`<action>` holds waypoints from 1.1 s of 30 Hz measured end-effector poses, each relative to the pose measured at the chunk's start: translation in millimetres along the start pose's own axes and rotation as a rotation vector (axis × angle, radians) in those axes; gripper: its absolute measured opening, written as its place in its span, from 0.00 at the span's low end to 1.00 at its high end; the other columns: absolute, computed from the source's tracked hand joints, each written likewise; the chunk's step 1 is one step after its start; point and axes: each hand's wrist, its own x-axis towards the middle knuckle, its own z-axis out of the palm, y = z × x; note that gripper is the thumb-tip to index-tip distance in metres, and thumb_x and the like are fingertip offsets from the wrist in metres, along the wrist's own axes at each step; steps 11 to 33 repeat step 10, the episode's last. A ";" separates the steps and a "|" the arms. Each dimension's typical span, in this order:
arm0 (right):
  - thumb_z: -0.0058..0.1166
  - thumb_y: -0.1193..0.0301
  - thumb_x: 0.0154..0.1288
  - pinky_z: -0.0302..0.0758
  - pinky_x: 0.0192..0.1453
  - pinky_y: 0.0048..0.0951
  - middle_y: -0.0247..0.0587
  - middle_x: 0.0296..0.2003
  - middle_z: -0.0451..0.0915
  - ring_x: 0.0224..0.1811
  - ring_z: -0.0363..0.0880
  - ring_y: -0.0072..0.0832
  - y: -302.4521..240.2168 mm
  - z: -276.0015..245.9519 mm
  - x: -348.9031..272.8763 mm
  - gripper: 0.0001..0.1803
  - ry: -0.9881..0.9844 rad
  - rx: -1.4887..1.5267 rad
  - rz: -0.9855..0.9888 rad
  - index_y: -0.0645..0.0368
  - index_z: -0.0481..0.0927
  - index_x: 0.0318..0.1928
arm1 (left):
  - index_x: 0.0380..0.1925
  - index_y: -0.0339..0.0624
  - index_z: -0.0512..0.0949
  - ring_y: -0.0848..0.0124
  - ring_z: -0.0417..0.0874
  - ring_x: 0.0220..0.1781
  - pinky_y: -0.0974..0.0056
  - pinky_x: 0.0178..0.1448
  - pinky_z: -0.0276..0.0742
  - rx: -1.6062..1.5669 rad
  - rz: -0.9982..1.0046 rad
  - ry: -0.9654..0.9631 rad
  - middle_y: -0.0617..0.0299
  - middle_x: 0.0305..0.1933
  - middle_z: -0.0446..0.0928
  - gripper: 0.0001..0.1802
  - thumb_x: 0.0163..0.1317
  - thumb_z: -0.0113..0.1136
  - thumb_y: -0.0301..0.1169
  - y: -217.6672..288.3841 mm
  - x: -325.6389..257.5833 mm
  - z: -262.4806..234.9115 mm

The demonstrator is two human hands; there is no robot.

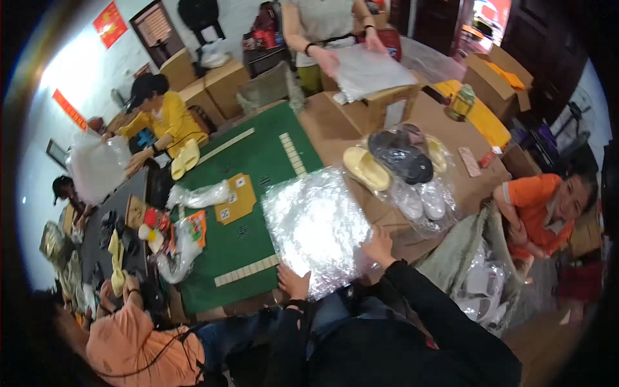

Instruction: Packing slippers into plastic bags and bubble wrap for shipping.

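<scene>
A shiny stack of clear plastic bags or sheets (316,226) lies on the table in front of me, over the edge of the green mat (258,155). My left hand (294,282) rests at its near left corner, fingers apart. Against its right edge is my right hand (379,246), with the fingers extended. Glare on the plastic hides whether it is one sheet or several. Beyond my right hand, yellow slippers (365,169) and dark slippers (400,155) lie among clear-wrapped white slippers (419,201).
Opposite, a person handles plastic sheets (371,69) over a cardboard box (377,109). People in yellow and peach work at left; one in orange sits at right beside a sack (461,248) of wrapped slippers. Rows of cream tiles (246,271) and a yellow card (236,198) lie on the mat.
</scene>
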 end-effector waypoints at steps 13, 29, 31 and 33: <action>0.61 0.51 0.50 0.50 0.69 0.45 0.55 0.64 0.55 0.66 0.51 0.58 22.7 35.1 5.0 0.50 -0.331 0.644 0.173 0.51 0.49 0.67 | 0.67 0.34 0.40 0.50 0.52 0.70 0.57 0.70 0.51 -0.856 -0.077 -0.298 0.38 0.68 0.48 0.56 0.47 0.70 0.32 32.3 5.4 -23.2; 0.61 0.51 0.50 0.50 0.69 0.45 0.55 0.64 0.55 0.66 0.51 0.58 22.7 35.1 5.0 0.50 -0.331 0.644 0.173 0.51 0.49 0.67 | 0.67 0.34 0.40 0.50 0.52 0.70 0.57 0.70 0.51 -0.856 -0.077 -0.298 0.38 0.68 0.48 0.56 0.47 0.70 0.32 32.3 5.4 -23.2; 0.61 0.51 0.50 0.50 0.69 0.45 0.55 0.64 0.55 0.66 0.51 0.58 22.7 35.1 5.0 0.50 -0.331 0.644 0.173 0.51 0.49 0.67 | 0.67 0.34 0.40 0.50 0.52 0.70 0.57 0.70 0.51 -0.856 -0.077 -0.298 0.38 0.68 0.48 0.56 0.47 0.70 0.32 32.3 5.4 -23.2; 0.61 0.51 0.50 0.50 0.69 0.45 0.55 0.64 0.55 0.66 0.51 0.58 22.7 35.1 5.0 0.50 -0.331 0.644 0.173 0.51 0.49 0.67 | 0.67 0.34 0.40 0.50 0.52 0.70 0.57 0.70 0.51 -0.856 -0.077 -0.298 0.38 0.68 0.48 0.56 0.47 0.70 0.32 32.3 5.4 -23.2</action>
